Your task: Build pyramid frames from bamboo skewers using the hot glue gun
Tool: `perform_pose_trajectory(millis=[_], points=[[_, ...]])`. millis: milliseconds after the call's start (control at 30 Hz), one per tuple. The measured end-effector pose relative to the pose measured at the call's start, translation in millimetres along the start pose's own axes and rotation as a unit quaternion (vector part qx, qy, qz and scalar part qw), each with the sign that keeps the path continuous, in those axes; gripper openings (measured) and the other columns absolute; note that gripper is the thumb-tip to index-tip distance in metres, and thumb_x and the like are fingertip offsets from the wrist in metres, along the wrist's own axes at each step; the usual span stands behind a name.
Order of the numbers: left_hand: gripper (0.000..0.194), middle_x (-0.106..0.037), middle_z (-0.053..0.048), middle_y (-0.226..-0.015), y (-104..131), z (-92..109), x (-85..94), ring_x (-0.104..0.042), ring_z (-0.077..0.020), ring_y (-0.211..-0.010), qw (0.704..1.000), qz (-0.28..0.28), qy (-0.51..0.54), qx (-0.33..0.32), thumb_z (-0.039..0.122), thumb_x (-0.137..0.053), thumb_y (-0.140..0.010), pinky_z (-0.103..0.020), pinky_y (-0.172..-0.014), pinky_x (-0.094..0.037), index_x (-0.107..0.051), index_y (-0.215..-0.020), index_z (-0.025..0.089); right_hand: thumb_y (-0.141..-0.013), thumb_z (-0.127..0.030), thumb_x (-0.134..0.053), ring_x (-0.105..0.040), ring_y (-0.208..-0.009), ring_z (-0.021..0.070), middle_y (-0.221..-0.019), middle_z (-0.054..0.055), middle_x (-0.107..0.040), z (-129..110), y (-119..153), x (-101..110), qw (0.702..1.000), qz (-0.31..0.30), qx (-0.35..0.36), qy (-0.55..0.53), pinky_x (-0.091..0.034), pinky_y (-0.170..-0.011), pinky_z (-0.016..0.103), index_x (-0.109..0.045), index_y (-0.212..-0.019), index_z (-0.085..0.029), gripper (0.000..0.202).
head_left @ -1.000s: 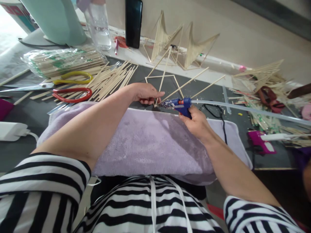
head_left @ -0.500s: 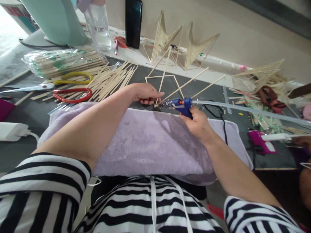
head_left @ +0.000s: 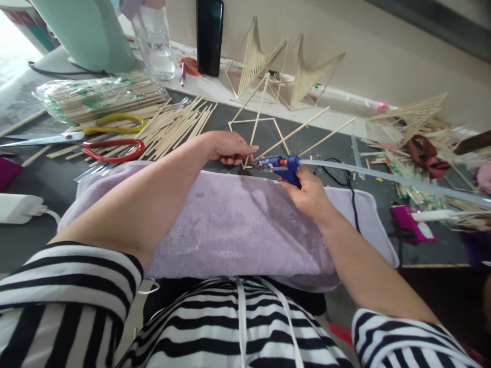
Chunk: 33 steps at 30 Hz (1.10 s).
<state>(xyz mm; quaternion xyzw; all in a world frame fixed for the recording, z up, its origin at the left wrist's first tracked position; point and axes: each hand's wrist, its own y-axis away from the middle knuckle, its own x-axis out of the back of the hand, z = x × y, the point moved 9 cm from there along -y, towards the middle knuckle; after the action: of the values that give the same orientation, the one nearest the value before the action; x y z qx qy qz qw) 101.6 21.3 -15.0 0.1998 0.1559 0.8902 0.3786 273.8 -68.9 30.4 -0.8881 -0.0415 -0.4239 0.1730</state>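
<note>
My left hand (head_left: 233,149): pinching the stick frame (head_left: 261,105); brace it
Glue gun (head_left: 290,171): wrapped by my right hand (head_left: 311,195), nozzle (head_left: 258,164) at 3 o'clock; squeeze 1 bead

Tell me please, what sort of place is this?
It looks like a craft workspace, perhaps shared: a blue plastic glue gun in the hands, loose thin wooden sticks on the dark grey table, and fan-shaped wooden stick models by the wall.

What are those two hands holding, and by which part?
The right hand grips the blue glue gun by its handle. The left hand is at the near corner of the stick frame; its exact hold there is hidden.
</note>
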Motion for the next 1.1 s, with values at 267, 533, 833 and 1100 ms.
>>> perform_pose_trajectory(millis=[267,533,833,1100], points=[[0.042,-0.049,0.001,-0.055,0.1,-0.8,0.5,-0.036,-0.0056,-0.043,1.0,-0.001,0.001,0.003,0.057,-0.066,-0.078,-0.025,-0.048,-0.018,-0.069,-0.085,0.015,-0.078,-0.03,-0.064,-0.065,-0.076,0.0197,-0.09,0.003,-0.071,8.6,5.7,7.9,0.996,-0.005,-0.059,-0.059,-0.054,-0.076,0.038,-0.065,-0.102,-0.024,0.025],[0.041,-0.049,0.001,-0.055,1.3,-0.4,0.9,-0.037,-0.0062,-0.042,1.0,0.004,-0.009,0.01,0.056,-0.062,-0.081,-0.025,-0.047,-0.018,-0.069,-0.084,0.016,-0.076,-0.039,-0.066,-0.046,-0.05,0.0077,-0.093,0.003,-0.068,25.4,11.3,-8.8,0.917,-0.097,-0.2,-0.33,-0.031,-0.041,0.023,-0.059,-0.098,-0.021,0.029],[0.04,-0.049,0.0,-0.057,2.5,1.1,0.4,-0.038,-0.0063,-0.043,1.0,-0.003,-0.007,0.001,0.056,-0.064,-0.079,-0.025,-0.045,-0.019,-0.07,-0.085,0.016,-0.079,-0.045,-0.063,-0.049,-0.056,0.0136,-0.088,0.006,-0.064,32.6,26.1,33.9,0.902,-0.111,-0.214,-0.357,-0.035,-0.039,0.026,-0.063,-0.092,-0.025,0.024],[0.042,-0.05,0.0,-0.059,-1.9,-3.5,1.2,-0.037,-0.0055,-0.044,1.0,-0.02,-0.01,0.002,0.057,-0.062,-0.079,-0.024,-0.044,-0.019,-0.07,-0.089,0.016,-0.082,-0.048,-0.061,-0.054,-0.059,0.0144,-0.075,0.003,-0.061,90.3,46.3,63.2,0.941,-0.113,-0.3,-0.111,-0.047,-0.047,0.028,-0.061,-0.084,-0.021,0.027]])
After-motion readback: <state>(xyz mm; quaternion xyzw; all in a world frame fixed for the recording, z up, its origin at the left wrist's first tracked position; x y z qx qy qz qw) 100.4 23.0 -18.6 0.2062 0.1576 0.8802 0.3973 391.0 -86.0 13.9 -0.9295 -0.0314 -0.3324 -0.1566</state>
